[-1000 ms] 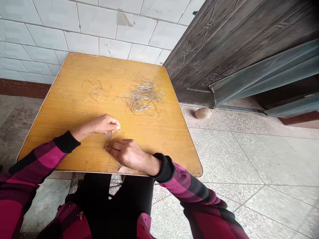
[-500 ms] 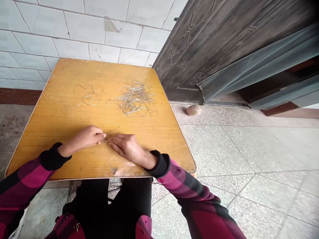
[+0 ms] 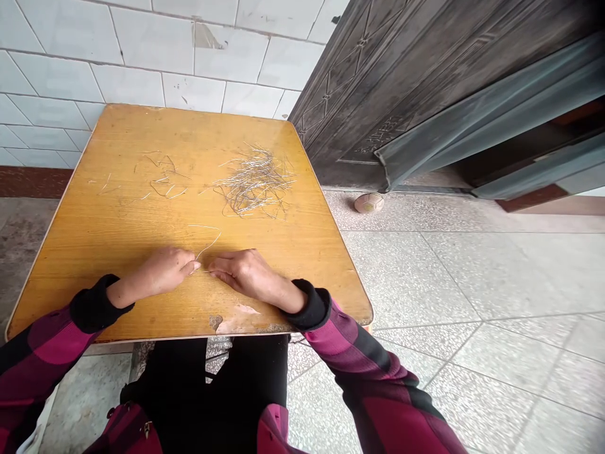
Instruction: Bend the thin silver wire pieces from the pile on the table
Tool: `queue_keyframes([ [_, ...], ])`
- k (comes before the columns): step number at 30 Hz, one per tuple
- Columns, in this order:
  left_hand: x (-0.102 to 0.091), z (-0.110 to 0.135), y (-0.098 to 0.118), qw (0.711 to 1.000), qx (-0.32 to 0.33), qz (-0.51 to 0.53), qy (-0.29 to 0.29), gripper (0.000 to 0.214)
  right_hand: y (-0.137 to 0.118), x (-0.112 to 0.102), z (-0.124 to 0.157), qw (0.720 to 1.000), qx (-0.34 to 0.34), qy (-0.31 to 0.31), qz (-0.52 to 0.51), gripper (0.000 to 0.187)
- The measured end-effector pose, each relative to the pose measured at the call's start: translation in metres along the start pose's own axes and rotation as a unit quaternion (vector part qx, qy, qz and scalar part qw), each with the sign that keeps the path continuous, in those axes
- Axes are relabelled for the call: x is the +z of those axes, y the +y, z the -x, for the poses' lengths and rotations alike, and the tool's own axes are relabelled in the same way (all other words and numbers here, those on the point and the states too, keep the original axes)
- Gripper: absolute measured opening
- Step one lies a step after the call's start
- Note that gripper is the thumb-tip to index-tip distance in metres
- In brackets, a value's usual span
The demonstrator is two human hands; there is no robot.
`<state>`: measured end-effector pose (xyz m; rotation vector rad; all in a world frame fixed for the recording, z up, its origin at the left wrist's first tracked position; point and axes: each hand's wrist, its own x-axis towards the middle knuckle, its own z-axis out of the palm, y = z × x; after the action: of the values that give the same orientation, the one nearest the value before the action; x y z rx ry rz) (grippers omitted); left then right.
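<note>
My left hand [image 3: 172, 270] is closed in a pinch on a thin wire [image 3: 209, 244] near the front half of the table. The wire rises from my fingertips, bends sharply and runs back to the left. Just to the right, my right hand [image 3: 241, 271] is closed too, its fingertips pinching what looks like a short end of the same wire. A small gap separates the two hands. Farther back lies a tangled pile of thin wires [image 3: 258, 183]. Several loose bent wires [image 3: 165, 180] are scattered to its left.
The yellow wooden table [image 3: 127, 139] stands against a white tiled wall [image 3: 151, 38]; its front edge is chipped. A dark carved door [image 3: 359, 107] with a grey-green curtain [image 3: 439, 132] is at the right. On the speckled floor rests a pale ball [image 3: 369, 202].
My hands have drawn slightly apart, the right one shifting a little to the right. The bent wire has swung a little leftward. The view has shifted slightly.
</note>
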<state>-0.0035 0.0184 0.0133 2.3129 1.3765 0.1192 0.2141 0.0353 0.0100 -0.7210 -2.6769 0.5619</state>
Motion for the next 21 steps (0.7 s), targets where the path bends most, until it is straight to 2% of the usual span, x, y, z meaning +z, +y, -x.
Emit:
queue_keyframes([
  [4, -0.002, 0.002, 0.002, 0.999, 0.006, -0.035, -0.017, 0.032, 0.008, -0.007, 0.003, 0.999, -0.001, -0.02, -0.048, 0.02],
  [9, -0.004, 0.003, 0.002, 0.999, 0.012, -0.025, -0.034, 0.03, 0.023, -0.015, 0.006, 0.993, 0.004, -0.058, -0.107, 0.017],
  [14, -0.003, 0.005, 0.004, 1.0, -0.004, -0.013, -0.011, 0.033, 0.043, -0.031, 0.011, 0.983, 0.071, -0.095, -0.141, 0.016],
  [17, -0.002, 0.006, 0.012, 1.0, -0.023, -0.001, 0.006, 0.036, 0.048, -0.03, 0.009, 0.968, 0.146, -0.012, -0.204, 0.014],
  [19, -0.001, 0.006, 0.017, 0.999, -0.032, 0.014, 0.005, 0.036, 0.048, -0.022, 0.005, 0.942, 0.192, 0.064, -0.268, 0.026],
  [21, 0.001, 0.007, 0.021, 0.999, -0.031, 0.02, 0.012, 0.037, 0.047, -0.012, -0.002, 0.907, 0.217, 0.104, -0.347, 0.038],
])
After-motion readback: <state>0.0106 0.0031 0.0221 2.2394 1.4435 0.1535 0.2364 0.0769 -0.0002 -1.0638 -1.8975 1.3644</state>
